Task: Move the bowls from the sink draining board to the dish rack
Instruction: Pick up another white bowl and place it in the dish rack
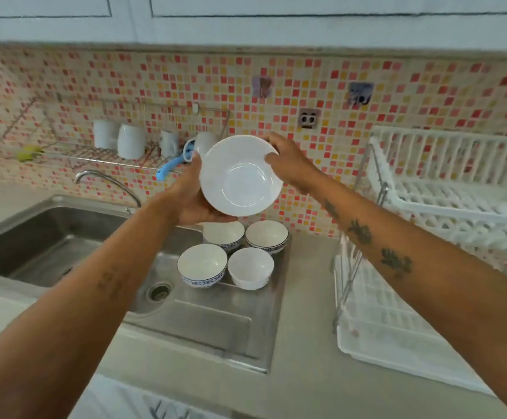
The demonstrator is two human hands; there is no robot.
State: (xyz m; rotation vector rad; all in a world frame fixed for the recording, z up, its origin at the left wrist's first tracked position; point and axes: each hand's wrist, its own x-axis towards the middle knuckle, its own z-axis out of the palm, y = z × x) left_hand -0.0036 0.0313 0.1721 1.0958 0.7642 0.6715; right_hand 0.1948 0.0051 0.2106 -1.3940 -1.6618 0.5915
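Note:
A large white bowl (pixel 240 176) is held up above the draining board, tilted so its inside faces me. My left hand (pixel 190 198) grips its lower left rim and my right hand (pixel 288 161) grips its upper right rim. Below it, several smaller bowls stand upright on the steel draining board (pixel 216 322): two with blue patterns at the back (pixel 224 234) (pixel 266 236), one blue-patterned at front left (pixel 202 265) and a plain white one at front right (pixel 250 267). The white two-tier dish rack (pixel 427 237) stands on the counter to the right.
The sink basin (pixel 41 246) and tap (pixel 107 182) lie to the left. A wall-mounted wire rack (pixel 95 152) holds white mugs and a blue-handled utensil. A small drain (pixel 159 291) sits in the draining board. Cupboards hang overhead.

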